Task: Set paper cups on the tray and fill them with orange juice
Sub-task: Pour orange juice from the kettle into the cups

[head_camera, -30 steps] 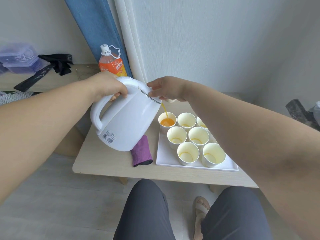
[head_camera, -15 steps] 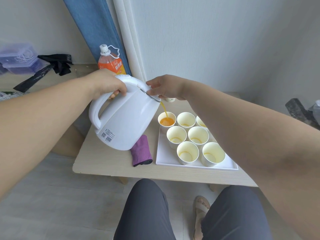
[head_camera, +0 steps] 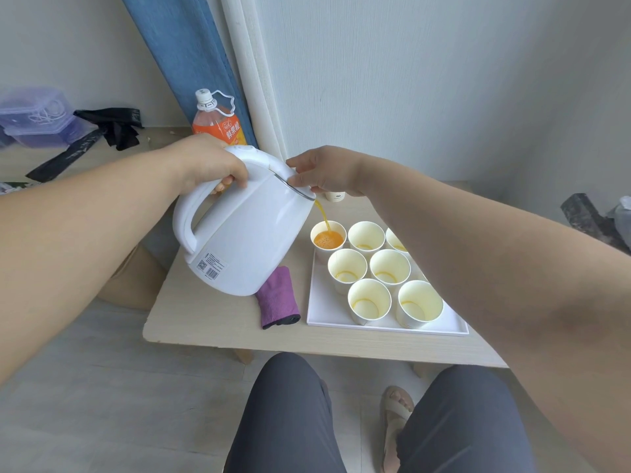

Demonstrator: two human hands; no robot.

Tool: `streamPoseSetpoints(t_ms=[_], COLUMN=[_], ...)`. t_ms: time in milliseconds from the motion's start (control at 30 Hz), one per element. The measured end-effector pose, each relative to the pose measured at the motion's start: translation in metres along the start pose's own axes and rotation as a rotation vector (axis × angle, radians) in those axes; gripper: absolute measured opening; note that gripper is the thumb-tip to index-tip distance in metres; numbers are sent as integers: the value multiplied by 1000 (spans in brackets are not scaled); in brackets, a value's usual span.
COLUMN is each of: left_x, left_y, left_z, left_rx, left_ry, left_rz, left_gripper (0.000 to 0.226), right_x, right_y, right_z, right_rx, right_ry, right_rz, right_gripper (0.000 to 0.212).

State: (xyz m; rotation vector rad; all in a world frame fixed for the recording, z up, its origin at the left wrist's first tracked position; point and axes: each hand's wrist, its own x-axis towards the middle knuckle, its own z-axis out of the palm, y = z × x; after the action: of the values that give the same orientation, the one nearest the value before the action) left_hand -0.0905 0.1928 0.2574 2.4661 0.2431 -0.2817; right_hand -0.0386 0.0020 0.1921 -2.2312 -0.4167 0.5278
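Note:
My left hand [head_camera: 208,165] grips the handle of a white kettle [head_camera: 246,240], which is tilted to the right. My right hand [head_camera: 327,170] presses on the kettle's lid near the spout. A thin stream of orange juice [head_camera: 322,213] falls into the far-left paper cup [head_camera: 328,238], now mostly full. Several other paper cups, such as one at the front [head_camera: 368,300], stand on the white tray [head_camera: 327,315] with only a trace of juice at the bottom. My right forearm hides part of the tray's right side.
A folded purple cloth [head_camera: 278,298] lies beside the tray on the low wooden table [head_camera: 211,322]. An orange juice bottle [head_camera: 216,122] stands behind the kettle by a blue curtain [head_camera: 191,63]. My knees [head_camera: 290,404] are below the table's front edge.
The kettle has tipped a little further and lifted slightly. The juice level in the far-left cup has risen. Both hands keep their hold.

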Motion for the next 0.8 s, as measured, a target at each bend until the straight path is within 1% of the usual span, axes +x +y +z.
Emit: streamPoseSetpoints(t_ms=[233,433,600,733,800], left_x=[0,1,2,2,2], left_y=[-1,-1,-1,-1,-1], left_z=[-2,-2,-1,0,1], left_rx=[7,7,10,11,8], left_ry=[-1,-6,-7,-9,-11], left_rz=[0,1,1,2,3], left_gripper=[21,24,23,21,22], right_x=[0,-1,-3,-3,-4], right_y=[-1,-2,-1,-2,-2], right_z=[0,1,1,2,2], right_rx=[-3,3,28,19,17], right_ry=[-10,-14,-11,-10,-9], right_rz=[1,12,18,19,20], right_gripper=[58,63,60,63,60])
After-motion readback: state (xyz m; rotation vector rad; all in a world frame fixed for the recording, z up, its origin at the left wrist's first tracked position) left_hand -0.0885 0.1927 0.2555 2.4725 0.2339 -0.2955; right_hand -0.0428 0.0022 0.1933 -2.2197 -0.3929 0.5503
